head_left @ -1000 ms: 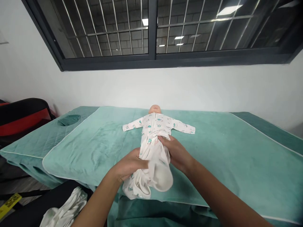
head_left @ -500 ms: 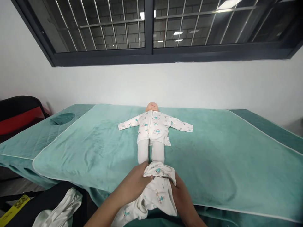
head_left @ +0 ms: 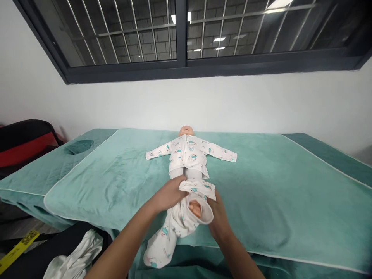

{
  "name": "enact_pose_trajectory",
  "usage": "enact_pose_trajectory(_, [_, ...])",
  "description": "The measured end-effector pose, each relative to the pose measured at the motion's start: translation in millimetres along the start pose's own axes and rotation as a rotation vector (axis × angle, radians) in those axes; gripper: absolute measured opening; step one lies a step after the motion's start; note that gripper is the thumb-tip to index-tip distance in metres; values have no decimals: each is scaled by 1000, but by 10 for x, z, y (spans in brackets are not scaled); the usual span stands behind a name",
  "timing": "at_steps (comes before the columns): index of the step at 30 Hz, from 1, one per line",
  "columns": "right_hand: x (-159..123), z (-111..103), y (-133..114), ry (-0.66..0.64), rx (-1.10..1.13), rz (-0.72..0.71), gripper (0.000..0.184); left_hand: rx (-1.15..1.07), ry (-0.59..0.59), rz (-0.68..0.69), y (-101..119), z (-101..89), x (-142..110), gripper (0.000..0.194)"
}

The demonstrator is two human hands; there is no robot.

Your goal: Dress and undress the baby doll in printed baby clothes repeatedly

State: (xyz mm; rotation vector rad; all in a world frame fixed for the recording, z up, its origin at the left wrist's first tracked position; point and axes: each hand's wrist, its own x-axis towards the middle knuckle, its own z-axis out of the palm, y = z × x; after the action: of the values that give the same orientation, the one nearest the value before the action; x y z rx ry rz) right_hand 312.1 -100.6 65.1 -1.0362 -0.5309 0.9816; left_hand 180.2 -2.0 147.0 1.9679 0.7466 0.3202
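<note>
Left hand (head_left: 172, 193) and right hand (head_left: 217, 217) are gripping the pants (head_left: 180, 221), bunched about the doll's (head_left: 193, 174) lower legs near the bed's (head_left: 255, 201) front edge. One foot (head_left: 195, 208) is showing inside; it could be snagging if fabric is bunching, and uneven tugging could be dragging the doll askew.

Matt cloth, shiny metal
Baby trousers (head_left: 164, 240) and jacket (head_left: 190, 152) look like soft, matt cotton; doll's head (head_left: 186, 130), smooth plastic; bedspread (head_left: 252, 186), velvety pile; window bars (head_left: 136, 30), upper left, glossy metal.
</note>
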Motion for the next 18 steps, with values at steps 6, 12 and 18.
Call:
enact_pose_trajectory(6, [75,-15,-62,-104,174,86,37,197,302,9,-4,201,74,19])
enact_pose_trajectory(12, [85,-127,-171,-125,147,80,27,-183,-48,18,130,175,-92,32])
enact_pose_trajectory(18, [76,-76,-228,-156,82,55,42,-63,469,-26,102,247,160,7])
